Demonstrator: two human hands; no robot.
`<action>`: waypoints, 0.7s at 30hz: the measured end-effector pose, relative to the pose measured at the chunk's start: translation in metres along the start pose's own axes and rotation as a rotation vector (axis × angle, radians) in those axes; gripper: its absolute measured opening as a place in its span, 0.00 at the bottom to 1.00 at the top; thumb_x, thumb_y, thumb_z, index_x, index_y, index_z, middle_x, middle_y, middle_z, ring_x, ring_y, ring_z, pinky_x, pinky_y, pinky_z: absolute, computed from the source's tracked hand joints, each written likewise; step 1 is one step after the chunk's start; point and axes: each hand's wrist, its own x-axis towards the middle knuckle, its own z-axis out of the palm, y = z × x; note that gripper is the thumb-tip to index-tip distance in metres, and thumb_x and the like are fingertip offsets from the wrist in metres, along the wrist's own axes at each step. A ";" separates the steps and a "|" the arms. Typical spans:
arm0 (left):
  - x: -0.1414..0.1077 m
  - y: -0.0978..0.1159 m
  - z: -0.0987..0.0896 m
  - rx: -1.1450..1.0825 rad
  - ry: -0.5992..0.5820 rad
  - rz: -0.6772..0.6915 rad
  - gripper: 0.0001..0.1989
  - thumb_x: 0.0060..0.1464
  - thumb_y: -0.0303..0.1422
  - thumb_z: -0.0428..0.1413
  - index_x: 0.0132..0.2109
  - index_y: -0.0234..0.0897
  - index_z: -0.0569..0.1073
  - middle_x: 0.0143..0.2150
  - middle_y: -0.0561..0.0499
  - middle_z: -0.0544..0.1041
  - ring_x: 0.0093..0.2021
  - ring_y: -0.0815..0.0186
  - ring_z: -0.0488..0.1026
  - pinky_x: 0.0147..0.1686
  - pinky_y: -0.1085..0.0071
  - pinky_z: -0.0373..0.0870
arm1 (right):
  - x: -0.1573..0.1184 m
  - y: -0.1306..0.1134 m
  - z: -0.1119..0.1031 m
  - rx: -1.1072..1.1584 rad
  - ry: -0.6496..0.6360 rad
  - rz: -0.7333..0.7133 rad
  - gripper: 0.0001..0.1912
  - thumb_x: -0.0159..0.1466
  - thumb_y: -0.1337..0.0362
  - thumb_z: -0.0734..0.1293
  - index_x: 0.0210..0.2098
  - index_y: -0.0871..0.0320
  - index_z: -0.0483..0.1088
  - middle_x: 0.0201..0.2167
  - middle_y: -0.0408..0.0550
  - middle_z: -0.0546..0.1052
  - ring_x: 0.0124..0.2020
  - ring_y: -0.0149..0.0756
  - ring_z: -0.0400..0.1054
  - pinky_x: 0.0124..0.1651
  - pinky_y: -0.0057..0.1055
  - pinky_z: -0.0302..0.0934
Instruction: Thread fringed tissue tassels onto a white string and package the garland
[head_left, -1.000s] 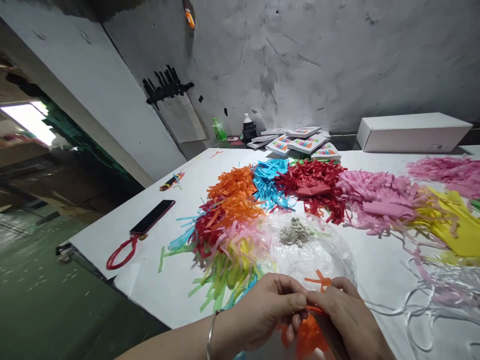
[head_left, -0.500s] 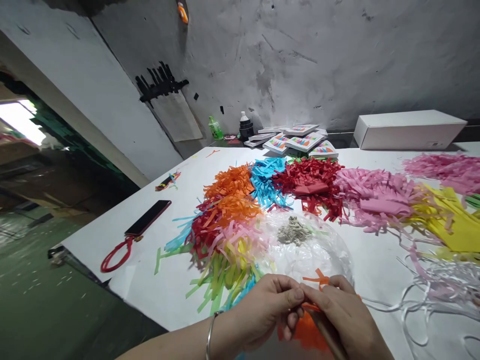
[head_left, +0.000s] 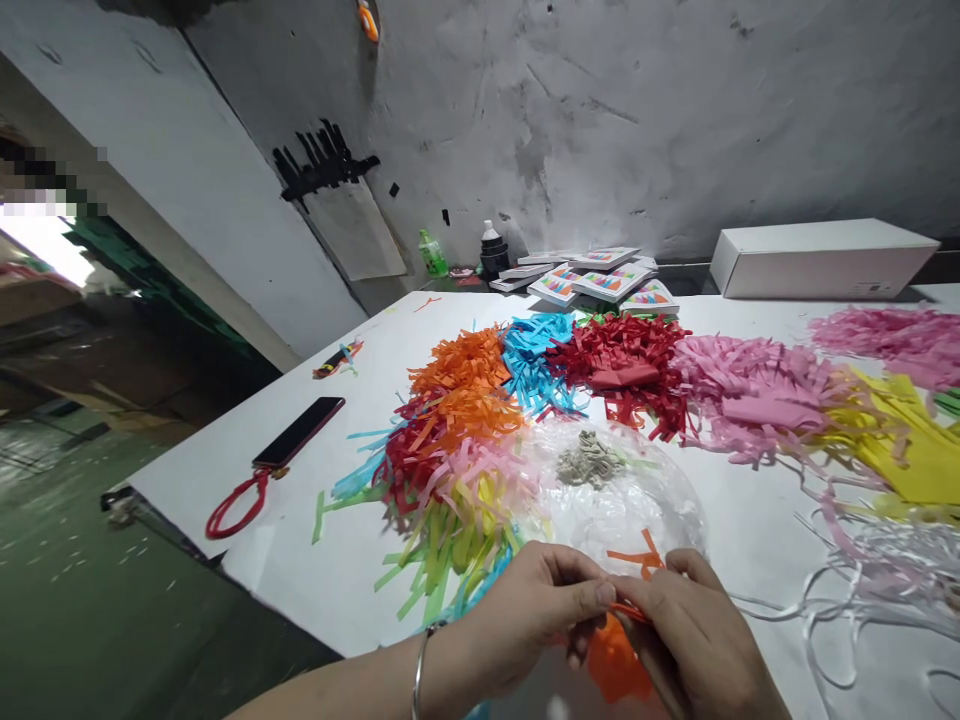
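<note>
My left hand [head_left: 559, 605] and my right hand [head_left: 686, 630] meet at the front of the table, fingertips pinched close together. Both grip an orange paper tassel [head_left: 619, 660]; its bulk hangs below my fingers, and loose orange strips [head_left: 641, 555] stick up beyond my right hand. Part of the tassel is hidden behind my fingers. Just past my hands lies a clear plastic bag [head_left: 637, 510] with a small heap of greyish-beige bands [head_left: 589, 460] on it. Left of the bag is a pile of fringed paper in several colours, with yellow-green strips [head_left: 442, 535] nearest my left wrist.
Orange [head_left: 465, 365], blue [head_left: 536, 350], red [head_left: 626, 360] and pink [head_left: 757, 385] fringed paper lies across the table. White cords [head_left: 847, 600] tangle at right. A phone [head_left: 300, 432] with a red strap lies left. Printed packets [head_left: 611, 283] and a white box [head_left: 821, 258] stand by the wall.
My hands stay pinched together at nearly the same spot. The orange paper below them has shifted a little and looks more bunched.
</note>
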 end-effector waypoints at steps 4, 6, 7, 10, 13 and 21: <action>0.000 -0.002 0.002 -0.029 0.011 -0.006 0.22 0.41 0.47 0.71 0.29 0.30 0.79 0.17 0.55 0.70 0.14 0.76 0.61 0.14 0.78 0.56 | -0.001 0.000 0.000 -0.010 -0.011 -0.012 0.18 0.67 0.73 0.62 0.56 0.62 0.66 0.26 0.44 0.74 0.26 0.33 0.69 0.34 0.34 0.60; 0.000 -0.003 0.001 -0.041 0.016 -0.022 0.22 0.40 0.47 0.71 0.29 0.30 0.78 0.17 0.55 0.70 0.15 0.76 0.61 0.14 0.79 0.56 | 0.000 -0.001 0.000 0.015 -0.017 -0.006 0.18 0.67 0.74 0.61 0.55 0.61 0.66 0.26 0.44 0.74 0.26 0.33 0.69 0.34 0.34 0.60; 0.000 -0.003 0.001 -0.045 0.015 -0.035 0.22 0.40 0.47 0.71 0.29 0.30 0.78 0.17 0.55 0.70 0.14 0.76 0.61 0.14 0.79 0.57 | 0.001 -0.002 0.000 0.038 -0.019 -0.001 0.17 0.67 0.74 0.61 0.55 0.61 0.66 0.26 0.43 0.74 0.26 0.32 0.68 0.33 0.34 0.60; -0.001 -0.002 -0.001 -0.059 0.001 -0.070 0.22 0.38 0.47 0.72 0.27 0.30 0.78 0.17 0.54 0.72 0.13 0.76 0.62 0.13 0.79 0.57 | 0.003 -0.004 -0.002 0.125 -0.057 0.053 0.16 0.67 0.74 0.62 0.53 0.57 0.66 0.29 0.42 0.76 0.28 0.32 0.69 0.34 0.32 0.63; -0.001 0.001 -0.002 -0.063 -0.031 -0.092 0.22 0.36 0.46 0.72 0.26 0.31 0.77 0.19 0.53 0.74 0.13 0.76 0.63 0.12 0.78 0.57 | 0.005 -0.007 -0.004 0.204 -0.103 0.155 0.11 0.67 0.73 0.63 0.47 0.54 0.69 0.30 0.41 0.77 0.29 0.31 0.68 0.32 0.29 0.64; -0.004 -0.002 -0.004 -0.096 -0.064 -0.119 0.20 0.37 0.43 0.72 0.27 0.29 0.78 0.18 0.53 0.72 0.14 0.75 0.64 0.12 0.79 0.57 | 0.012 -0.009 -0.008 0.207 0.028 0.041 0.18 0.63 0.78 0.60 0.46 0.55 0.71 0.22 0.39 0.72 0.23 0.29 0.65 0.31 0.29 0.64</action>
